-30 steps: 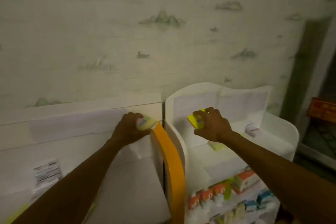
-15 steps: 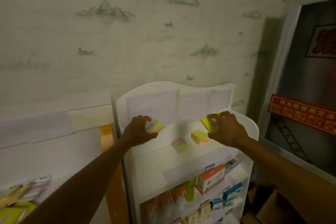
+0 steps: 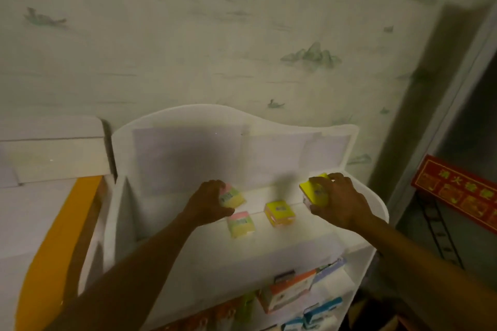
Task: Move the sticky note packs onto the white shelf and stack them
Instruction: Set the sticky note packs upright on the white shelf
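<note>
Orange, blue and white boxed goods [image 3: 293, 290] fill the lower tiers of the white shelf [image 3: 317, 242], nearest the camera at bottom centre; labels too blurred to read. Both bare forearms reach up from the lower frame to the top tier.

Top tier, front: a pastel pack [image 3: 241, 224], pink band on top and pale yellow below, lies flat just below the left hand, apart from its neighbours. To its right, a yellow pack [image 3: 279, 213] lies flat, roughly midway between the two hands.

Left hand [image 3: 208, 203]: fingers curled round a second pastel sticky note pack [image 3: 232, 197], held just behind the flat pastel pack; whether it touches the shelf surface cannot be told.

Right hand [image 3: 340, 203]: fingers and thumb curled round a bright yellow sticky note pack [image 3: 314, 191], tilted, at the right end of the top tier near the curved side panel. Contact with the shelf cannot be told.

Behind: scalloped back panel of the shelf with pale sheets [image 3: 188, 156] fixed to it. Left, a neighbouring white unit with an orange edge [image 3: 51, 244]. Right, a red sign with gold characters [image 3: 457, 191] on a dark door. Far: pale wallpaper [image 3: 188, 35] with faint green mountain and boat motifs.
</note>
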The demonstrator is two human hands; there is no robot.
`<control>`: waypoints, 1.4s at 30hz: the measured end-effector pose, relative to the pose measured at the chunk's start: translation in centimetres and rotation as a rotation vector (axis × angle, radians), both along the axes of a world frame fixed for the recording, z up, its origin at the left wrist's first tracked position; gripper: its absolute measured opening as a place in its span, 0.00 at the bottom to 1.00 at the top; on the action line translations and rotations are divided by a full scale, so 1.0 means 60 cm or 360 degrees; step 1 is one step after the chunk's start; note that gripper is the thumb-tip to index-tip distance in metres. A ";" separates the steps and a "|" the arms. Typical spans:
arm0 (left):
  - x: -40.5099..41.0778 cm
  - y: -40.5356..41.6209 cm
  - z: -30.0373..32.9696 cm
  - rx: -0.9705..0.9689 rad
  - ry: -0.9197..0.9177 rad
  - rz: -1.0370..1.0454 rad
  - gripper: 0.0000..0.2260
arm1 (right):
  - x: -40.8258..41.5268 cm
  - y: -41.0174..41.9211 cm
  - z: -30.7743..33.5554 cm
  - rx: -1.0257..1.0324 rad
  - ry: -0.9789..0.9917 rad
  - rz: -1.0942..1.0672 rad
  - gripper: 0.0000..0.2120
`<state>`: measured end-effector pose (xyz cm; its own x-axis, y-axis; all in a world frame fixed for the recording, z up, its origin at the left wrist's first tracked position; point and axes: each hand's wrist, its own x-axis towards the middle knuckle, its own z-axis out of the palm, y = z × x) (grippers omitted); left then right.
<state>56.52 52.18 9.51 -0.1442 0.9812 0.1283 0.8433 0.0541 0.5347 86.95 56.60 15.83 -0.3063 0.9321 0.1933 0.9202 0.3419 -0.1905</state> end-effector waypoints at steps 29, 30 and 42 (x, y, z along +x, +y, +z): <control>0.141 0.157 -0.128 -0.0550 0.0508 0.0344 0.33 | 0.111 0.347 -0.148 -0.0304 0.0164 0.0462 0.34; 0.141 0.163 -0.132 -0.0555 0.0512 0.0341 0.33 | 0.111 0.353 -0.152 -0.0301 0.0163 0.0456 0.34; 0.122 0.222 -0.201 -0.0499 0.0473 0.0090 0.31 | 0.129 0.386 -0.192 -0.0349 0.0140 0.0376 0.33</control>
